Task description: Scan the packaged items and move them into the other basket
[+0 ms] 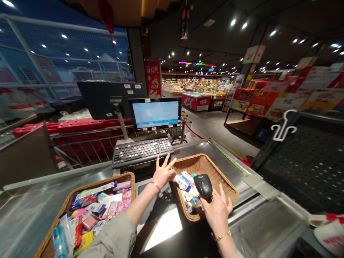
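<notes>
My right hand (218, 209) grips a black handheld barcode scanner (203, 185), its head over the right wicker basket (215, 170). Some fingers of that hand stand away from the handle. At the basket's left rim, my left hand (163, 173) pinches the end of a small white-and-blue package (182, 183) between thumb and forefinger, with the other fingers raised. Several small packaged goods (194, 204) lie in the near left part of this basket. Beside my left forearm, another wicker basket (131, 184) is heaped with small colourful packages (92, 211).
A black keyboard (142, 150) and a lit monitor (158, 114) stand behind the baskets. The metal counter (258, 218) runs along the right, near a black perforated panel (303, 172) with white hangers (284, 127). A red-and-white object (329, 233) sits at the lower right.
</notes>
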A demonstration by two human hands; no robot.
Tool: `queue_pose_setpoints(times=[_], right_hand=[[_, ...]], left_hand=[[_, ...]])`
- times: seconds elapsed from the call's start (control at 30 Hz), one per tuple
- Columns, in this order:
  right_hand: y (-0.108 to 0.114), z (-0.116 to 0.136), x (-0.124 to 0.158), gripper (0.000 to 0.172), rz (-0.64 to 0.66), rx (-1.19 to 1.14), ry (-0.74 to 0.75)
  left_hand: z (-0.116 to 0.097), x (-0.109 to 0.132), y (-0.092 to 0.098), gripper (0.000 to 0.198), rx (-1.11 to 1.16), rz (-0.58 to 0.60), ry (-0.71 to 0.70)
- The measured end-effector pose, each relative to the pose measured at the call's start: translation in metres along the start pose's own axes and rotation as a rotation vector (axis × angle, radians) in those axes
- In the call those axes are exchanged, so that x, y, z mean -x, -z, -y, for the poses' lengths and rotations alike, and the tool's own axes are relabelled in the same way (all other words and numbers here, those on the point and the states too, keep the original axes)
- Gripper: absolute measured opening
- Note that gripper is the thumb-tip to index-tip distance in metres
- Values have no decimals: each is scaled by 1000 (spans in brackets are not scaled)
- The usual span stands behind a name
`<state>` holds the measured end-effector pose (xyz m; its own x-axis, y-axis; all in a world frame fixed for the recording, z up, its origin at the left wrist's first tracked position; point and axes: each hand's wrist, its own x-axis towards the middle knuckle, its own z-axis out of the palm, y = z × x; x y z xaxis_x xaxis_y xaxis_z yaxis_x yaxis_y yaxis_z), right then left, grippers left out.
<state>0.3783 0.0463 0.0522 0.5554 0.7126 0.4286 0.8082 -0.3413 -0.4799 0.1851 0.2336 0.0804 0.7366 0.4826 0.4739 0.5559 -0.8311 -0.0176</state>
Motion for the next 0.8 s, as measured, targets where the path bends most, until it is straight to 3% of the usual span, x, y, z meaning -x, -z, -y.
queue_pose_setpoints(times=[0.37, 0.47, 0.57, 0.8], right_hand=[[8, -7, -1, 40, -11, 1, -8], [8, -9, -1, 41, -20, 8, -14], [8, -10, 0, 41, -17, 12, -7], [8, -8, 0, 41, 8, 3, -25]], left_hand=[[-8, -13, -10, 18, -47, 27, -147], [-12, -15, -13, 30, -88, -9, -175], [-16, -17, -14, 45, -145, -59, -114], [-17, -11, -6, 46, -175, -53, 7]])
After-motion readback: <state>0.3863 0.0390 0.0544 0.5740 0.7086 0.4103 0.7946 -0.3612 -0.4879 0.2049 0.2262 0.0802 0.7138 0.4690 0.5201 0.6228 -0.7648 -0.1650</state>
